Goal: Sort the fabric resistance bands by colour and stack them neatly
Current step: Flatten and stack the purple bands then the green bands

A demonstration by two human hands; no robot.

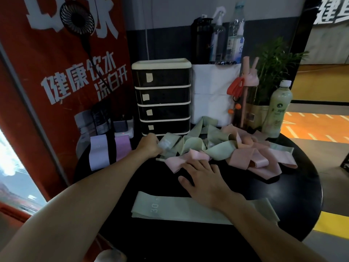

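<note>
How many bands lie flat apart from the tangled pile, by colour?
Flat green band: 1
Lavender band: 1
Pink-purple band: 1
Total: 3
The tangled pile, including the green band that the left hand grips, is too knotted to count.

A pale green fabric resistance band [181, 208], printed "30", lies flat at near centre, its length running left to right. Beyond it, a tangled heap of pale green and pink fabric bands [236, 150] sprawls from centre to right, with its loops twisted and overlapping. A crumpled green band [168, 143] at the heap's left end is gripped by the left hand [149, 146]. At far left, a lilac band [99, 154] and a mauve band [122, 147] lie flat, side by side.
</note>
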